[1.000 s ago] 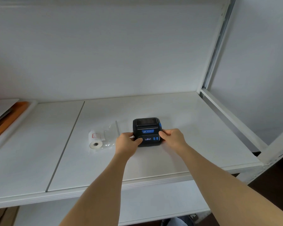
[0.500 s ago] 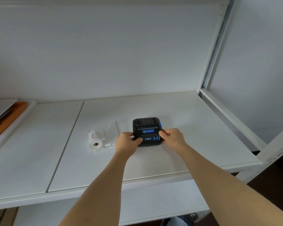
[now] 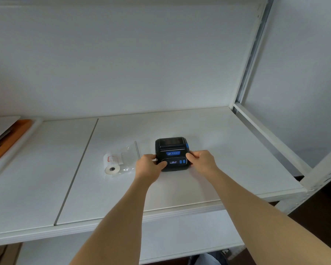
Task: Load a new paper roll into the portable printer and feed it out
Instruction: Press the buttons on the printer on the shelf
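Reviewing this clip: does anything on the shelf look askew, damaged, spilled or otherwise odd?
Nothing stands out. The printer sits flat and square on the shelf, lid closed, held at its sides by the left hand and right hand. The paper roll lies beside it in a clear plastic bag, apart from the printer.

Soft, even, dim daylight; faint shadows, wide-angle bowing at edges.

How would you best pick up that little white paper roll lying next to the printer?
The paper roll lies on its side in a clear bag, its hollow end facing the person. Probably come from above and pinch across its round body; the loose plastic could slip.
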